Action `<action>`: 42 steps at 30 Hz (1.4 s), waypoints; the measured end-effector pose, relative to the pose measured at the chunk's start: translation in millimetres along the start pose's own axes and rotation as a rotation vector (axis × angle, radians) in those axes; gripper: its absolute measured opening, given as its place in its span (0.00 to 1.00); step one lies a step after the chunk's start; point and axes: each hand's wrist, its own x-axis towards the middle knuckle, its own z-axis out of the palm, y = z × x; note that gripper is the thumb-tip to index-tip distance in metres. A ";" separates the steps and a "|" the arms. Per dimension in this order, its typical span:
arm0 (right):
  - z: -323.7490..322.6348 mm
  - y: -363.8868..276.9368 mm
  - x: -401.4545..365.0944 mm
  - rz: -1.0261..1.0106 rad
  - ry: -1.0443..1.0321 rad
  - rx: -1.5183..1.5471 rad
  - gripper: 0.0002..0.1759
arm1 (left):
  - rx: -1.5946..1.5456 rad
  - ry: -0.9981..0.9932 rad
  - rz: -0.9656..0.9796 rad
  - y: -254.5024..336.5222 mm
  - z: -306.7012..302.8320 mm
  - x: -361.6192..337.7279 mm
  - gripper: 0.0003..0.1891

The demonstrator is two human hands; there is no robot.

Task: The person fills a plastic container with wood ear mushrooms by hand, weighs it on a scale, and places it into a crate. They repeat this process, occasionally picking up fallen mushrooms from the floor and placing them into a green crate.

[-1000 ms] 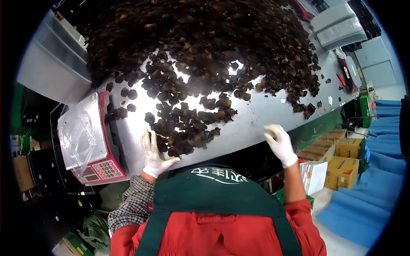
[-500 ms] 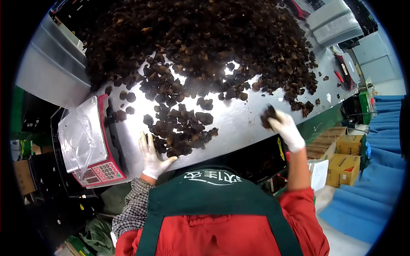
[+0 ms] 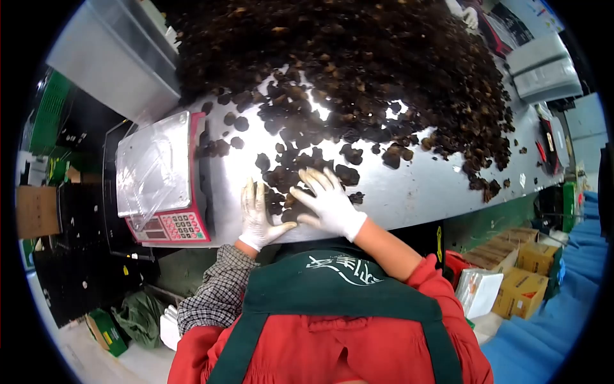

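Note:
Dark, curled dried mushrooms (image 3: pixel 300 176) that look like wood ear lie in a small group near the table's front edge. My left hand (image 3: pixel 257 221), in a white glove, rests at the left side of this group, fingers stretched out and thumb apart. Beside it, my right hand (image 3: pixel 329 206), also gloved, lies spread over the front of the group, with its fingertips on the mushrooms. Some pieces show between the two hands; whatever is under the right palm is hidden.
A much larger mushroom heap (image 3: pixel 358 70) covers the back of the metal table (image 3: pixel 403 192). To the left are a red-and-silver scale (image 3: pixel 157 169) and a translucent bin (image 3: pixel 118 57). Another person's gloved hand (image 3: pixel 470 17) shows at the far right of the heap. Cartons (image 3: pixel 519 291) stand at right.
My right hand has moved left from the table's right side, where it held a dark mushroom clump, to beside my left hand. Its fingers are now spread. The view has shifted.

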 end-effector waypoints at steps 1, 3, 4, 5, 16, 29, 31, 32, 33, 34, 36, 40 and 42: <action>5.0 6.2 12.5 -0.017 -0.034 -0.056 0.29 | -0.012 0.012 -0.010 1.3 -1.2 0.0 0.68; -7.9 36.8 20.4 0.030 0.101 -0.015 0.19 | -0.035 0.035 -0.075 1.8 -6.5 -4.5 0.68; -15.0 54.7 17.6 0.079 0.122 -0.093 0.15 | -0.046 0.054 -0.110 1.6 -8.7 -10.1 0.68; -37.3 63.8 17.1 0.116 0.098 -0.119 0.15 | -0.060 0.071 -0.144 2.3 -10.5 -16.5 0.68; -48.0 97.6 -55.8 0.228 0.142 -0.020 0.27 | -0.036 -0.018 -0.092 24.3 -0.8 7.4 0.67; -42.9 93.1 -110.0 0.443 0.126 -0.070 0.58 | 0.105 -0.074 -0.061 9.3 8.8 35.4 0.67; -33.7 85.3 -81.5 0.355 0.196 -0.001 0.59 | 0.034 0.028 -0.060 -3.6 6.6 63.5 0.65; -31.5 82.0 -63.9 0.344 0.206 0.004 0.59 | 0.016 -0.023 -0.123 -7.3 3.6 77.3 0.64; -28.2 81.9 -46.7 0.314 0.209 -0.003 0.59 | -0.001 -0.074 -0.188 -8.9 0.7 89.8 0.64; -24.7 83.2 -29.0 0.314 0.247 -0.018 0.58 | 0.011 -0.112 -0.196 -10.0 -1.4 99.9 0.63; -21.4 84.9 0.4 0.350 0.272 -0.053 0.56 | -0.028 -0.259 -0.218 -3.6 -8.3 114.8 0.63; -24.4 67.9 6.6 0.229 0.041 -0.048 0.57 | -0.098 -0.437 0.040 10.1 -11.9 111.7 0.62; -27.6 58.5 -6.2 0.190 0.029 -0.048 0.57 | -0.045 -0.383 0.166 7.6 1.8 99.9 0.62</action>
